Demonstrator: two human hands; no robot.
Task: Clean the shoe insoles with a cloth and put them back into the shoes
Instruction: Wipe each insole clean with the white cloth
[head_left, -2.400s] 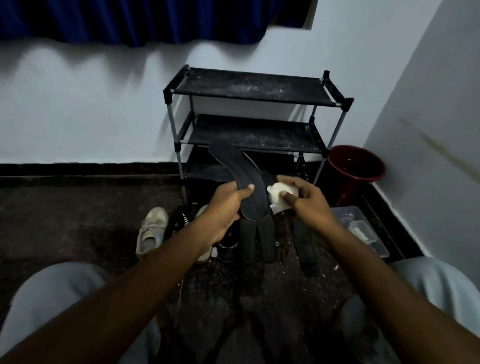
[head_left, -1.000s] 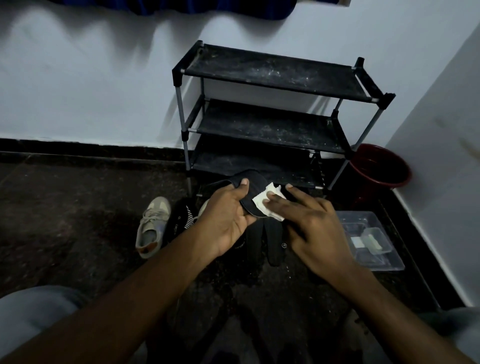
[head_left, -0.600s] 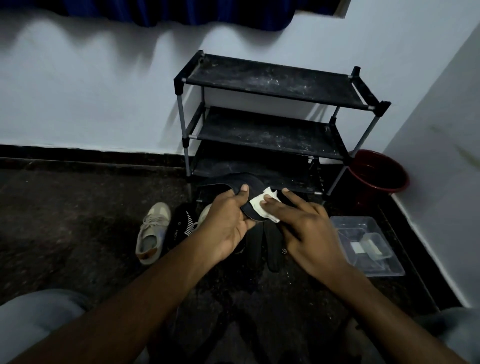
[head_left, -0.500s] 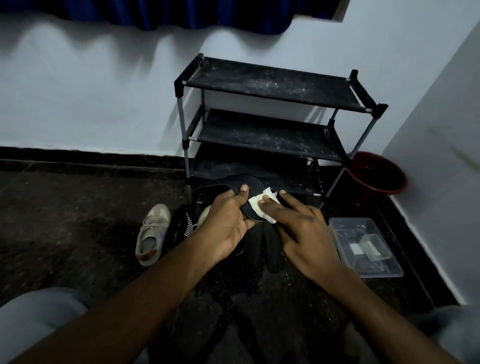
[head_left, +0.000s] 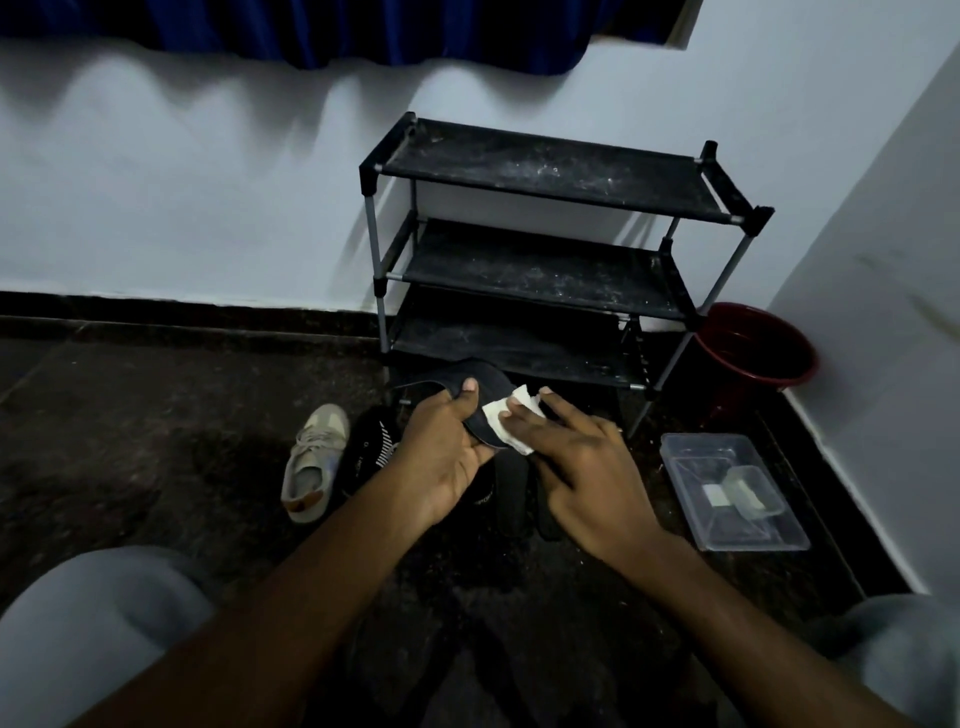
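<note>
In front of the shoe rack (head_left: 545, 171), the left hand (head_left: 447, 457) grips the black insole (head_left: 488, 382), lowered from upright, as the right hand (head_left: 592, 467), fingers straight, presses the white cloth (head_left: 506, 428) onto it, wiping under way.

White cloth (head_left: 506, 426), black insole (head_left: 485, 381), black rack (head_left: 545, 174), red bucket (head_left: 754, 358).
</note>
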